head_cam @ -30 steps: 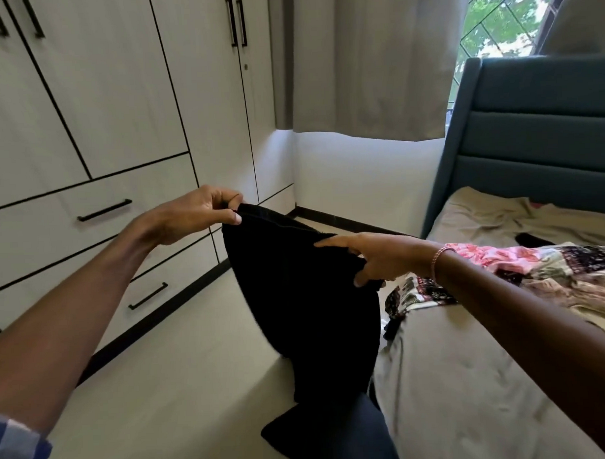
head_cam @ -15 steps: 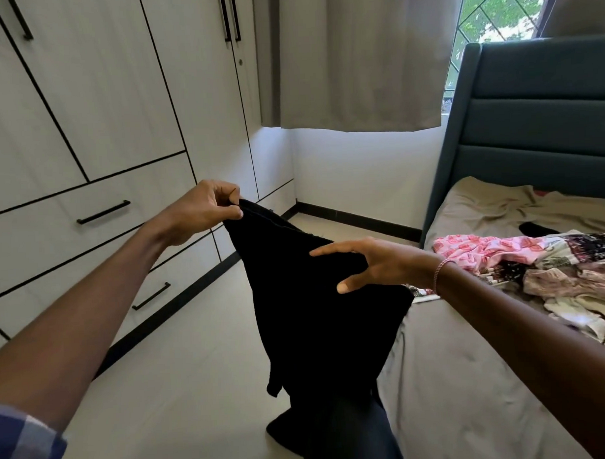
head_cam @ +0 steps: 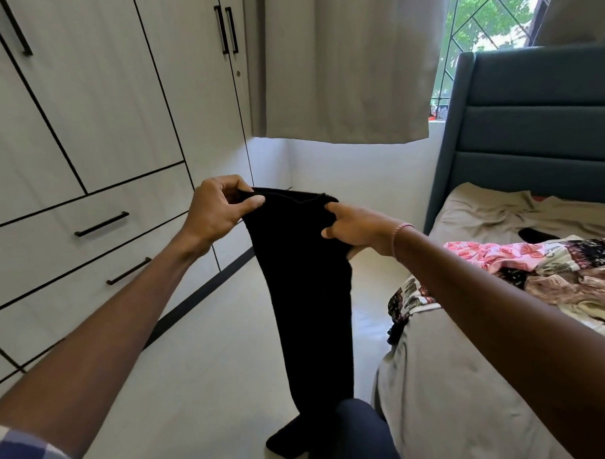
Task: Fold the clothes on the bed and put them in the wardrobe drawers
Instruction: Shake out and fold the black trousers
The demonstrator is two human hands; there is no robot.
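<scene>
- Small bedroom, wardrobe drawers (head_cam: 98, 226) on the left are shut, bed (head_cam: 471, 395) on the right.
- Left hand (head_cam: 218, 211) and right hand (head_cam: 357, 229) each pinch the top edge of a black garment (head_cam: 310, 297), hanging to the floor.
- Pretty early I'd say: heap of clothes (head_cam: 553, 272) on the bed is unfolded.
</scene>
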